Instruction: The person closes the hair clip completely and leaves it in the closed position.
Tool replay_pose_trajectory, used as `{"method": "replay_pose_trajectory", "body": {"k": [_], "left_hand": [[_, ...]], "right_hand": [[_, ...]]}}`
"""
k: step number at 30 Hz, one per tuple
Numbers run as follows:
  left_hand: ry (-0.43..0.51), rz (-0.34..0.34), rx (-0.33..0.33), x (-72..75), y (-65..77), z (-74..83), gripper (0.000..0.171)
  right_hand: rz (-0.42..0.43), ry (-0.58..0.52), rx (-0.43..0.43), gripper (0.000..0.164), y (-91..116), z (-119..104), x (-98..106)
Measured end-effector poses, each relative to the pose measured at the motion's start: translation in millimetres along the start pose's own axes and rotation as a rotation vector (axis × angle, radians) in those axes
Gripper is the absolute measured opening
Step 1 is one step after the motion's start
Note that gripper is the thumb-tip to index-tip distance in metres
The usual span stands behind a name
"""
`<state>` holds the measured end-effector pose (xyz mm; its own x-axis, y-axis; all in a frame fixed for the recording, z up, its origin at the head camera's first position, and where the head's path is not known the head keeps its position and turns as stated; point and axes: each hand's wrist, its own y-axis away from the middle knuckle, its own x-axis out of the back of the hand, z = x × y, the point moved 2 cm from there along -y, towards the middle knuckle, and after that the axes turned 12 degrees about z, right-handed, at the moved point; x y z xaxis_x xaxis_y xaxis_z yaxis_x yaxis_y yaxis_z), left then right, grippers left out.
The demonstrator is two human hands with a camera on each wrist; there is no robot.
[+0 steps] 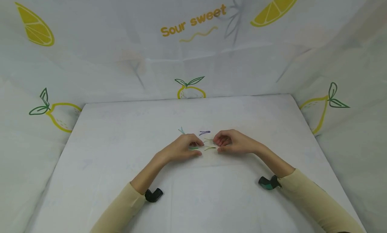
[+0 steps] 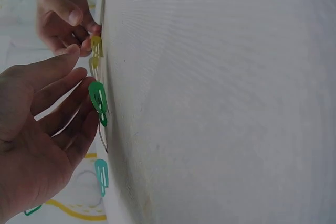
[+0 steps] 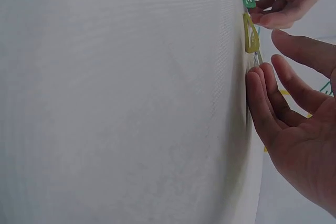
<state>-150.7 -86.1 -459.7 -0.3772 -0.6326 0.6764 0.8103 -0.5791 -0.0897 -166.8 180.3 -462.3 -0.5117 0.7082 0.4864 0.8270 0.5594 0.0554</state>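
Several open snap hair clips lie on the white table. My left hand (image 1: 182, 148) is at the green hair clip (image 1: 193, 148), thumb and fingers apart on either side of it; in the left wrist view its fingers reach behind this green clip (image 2: 97, 98). To the right, my right hand (image 1: 234, 142) has loosely bent fingers, beside the yellow hair clip (image 1: 210, 148) and a pale hair clip (image 1: 208, 140). Its fingertips touch the tabletop in the right wrist view, just short of the yellow clip (image 3: 251, 35). Neither hand visibly pinches a clip.
Farther back lie a purple hair clip (image 1: 205, 132) and a light teal one (image 1: 181, 130). A white cloth with printed lemons (image 1: 191, 92) hangs around the table (image 1: 121, 125). Black devices (image 1: 154, 195) sit at both sleeve cuffs.
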Motion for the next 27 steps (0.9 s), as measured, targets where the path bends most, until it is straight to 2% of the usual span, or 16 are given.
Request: {"method": "replay_pose_trajectory", "body": {"k": [4, 14, 27], "left_hand": [[0.002, -0.009, 0.012, -4.0, -2.3, -0.5, 0.031], [-0.021, 0.018, 0.063, -8.2, -6.8, -0.6, 0.029], [0.001, 0.06, 0.109, -13.3, -14.5, -3.1, 0.023]], "right_hand": [[-0.01, -0.007, 0.001, 0.032, -2, 2, 0], [-0.021, 0.018, 0.0, 0.03, -5, 2, 0], [0.013, 0.07, -0.003, 0.022, -8, 2, -5]]}}
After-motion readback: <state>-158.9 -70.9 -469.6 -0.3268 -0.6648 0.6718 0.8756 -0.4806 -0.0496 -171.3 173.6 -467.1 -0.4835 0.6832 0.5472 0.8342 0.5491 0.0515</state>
